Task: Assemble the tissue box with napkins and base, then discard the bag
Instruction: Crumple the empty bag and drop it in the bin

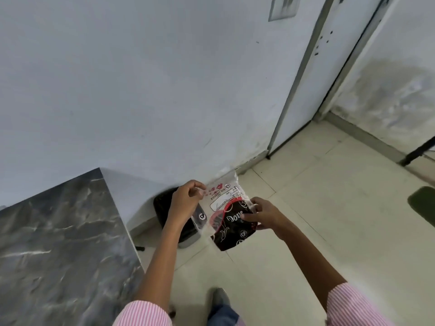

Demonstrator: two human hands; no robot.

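Plastic bag [226,208]: pinched by left hand [187,200] and right hand [263,216], above floor; black bin [169,208] just behind, partly hidden by left hand; marble counter [61,243] left of bin.

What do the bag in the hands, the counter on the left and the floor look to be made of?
Bag: thin glossy plastic film, part clear and part printed black; it crinkles and glints. Counter: polished dark grey stone or a marble-look laminate, white veining with sheen. Floor: pale glazed tiles, judging by the grout lines.
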